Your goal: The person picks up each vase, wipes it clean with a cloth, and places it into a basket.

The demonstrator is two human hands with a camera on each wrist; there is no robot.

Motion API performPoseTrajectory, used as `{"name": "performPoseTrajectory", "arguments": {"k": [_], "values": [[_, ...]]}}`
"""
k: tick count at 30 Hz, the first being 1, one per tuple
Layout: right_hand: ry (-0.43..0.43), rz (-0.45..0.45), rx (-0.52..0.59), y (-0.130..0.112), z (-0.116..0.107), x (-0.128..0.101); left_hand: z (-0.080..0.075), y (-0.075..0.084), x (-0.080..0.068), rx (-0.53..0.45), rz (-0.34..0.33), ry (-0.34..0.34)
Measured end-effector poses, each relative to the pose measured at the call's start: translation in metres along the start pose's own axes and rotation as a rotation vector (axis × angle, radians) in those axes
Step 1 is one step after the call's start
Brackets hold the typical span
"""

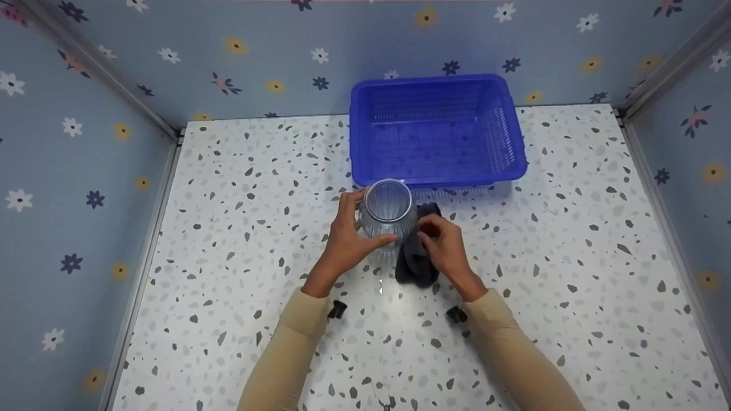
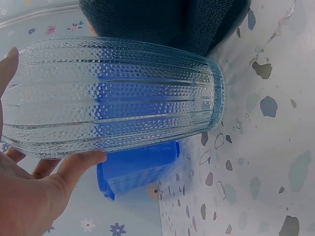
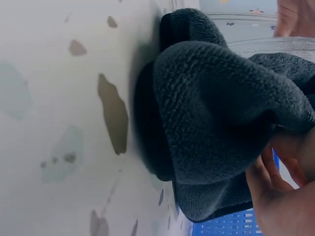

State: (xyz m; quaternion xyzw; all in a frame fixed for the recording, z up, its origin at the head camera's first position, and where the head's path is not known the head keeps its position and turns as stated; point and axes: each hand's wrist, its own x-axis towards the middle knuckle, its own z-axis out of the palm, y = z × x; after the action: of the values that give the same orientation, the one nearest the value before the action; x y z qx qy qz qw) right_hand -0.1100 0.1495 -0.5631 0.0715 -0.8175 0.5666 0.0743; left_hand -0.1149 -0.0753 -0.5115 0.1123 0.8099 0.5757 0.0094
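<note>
left hand (image 1: 348, 240) grips glass vase (image 1: 388, 214) | right hand (image 1: 445, 248) pinches dark cloth (image 1: 414, 260), partly hidden

Both forearms are covered by long, close-fitting sleeves in a plain beige, cream-toned fabric with no print, seam marking or logo visible. The left sleeve (image 1: 288, 354) enters from the lower centre-left of the head view and the right sleeve (image 1: 517, 357) from the lower centre-right; each ends at the wrist in a slightly gathered cuff. A small black cylindrical fitting projects at each wrist just below the cuff: the left wrist fitting (image 1: 337, 309) and the right wrist fitting (image 1: 456, 314). Both hands, the left hand (image 1: 349, 240) and the right hand (image 1: 447, 246), are bare, without gloves, rings or a watch visible.
</note>
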Motion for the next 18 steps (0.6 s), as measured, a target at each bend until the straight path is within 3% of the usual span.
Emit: {"name": "performPoseTrajectory", "arguments": {"k": [7, 18], "values": [[0.012, -0.008, 0.008, -0.002, 0.002, -0.002, -0.001, -0.001, -0.002, 0.0, -0.011, 0.007], [0.091, -0.059, 0.026, -0.045, -0.018, 0.004, 0.003, 0.001, -0.001, 0.003, -0.011, 0.019]]}}
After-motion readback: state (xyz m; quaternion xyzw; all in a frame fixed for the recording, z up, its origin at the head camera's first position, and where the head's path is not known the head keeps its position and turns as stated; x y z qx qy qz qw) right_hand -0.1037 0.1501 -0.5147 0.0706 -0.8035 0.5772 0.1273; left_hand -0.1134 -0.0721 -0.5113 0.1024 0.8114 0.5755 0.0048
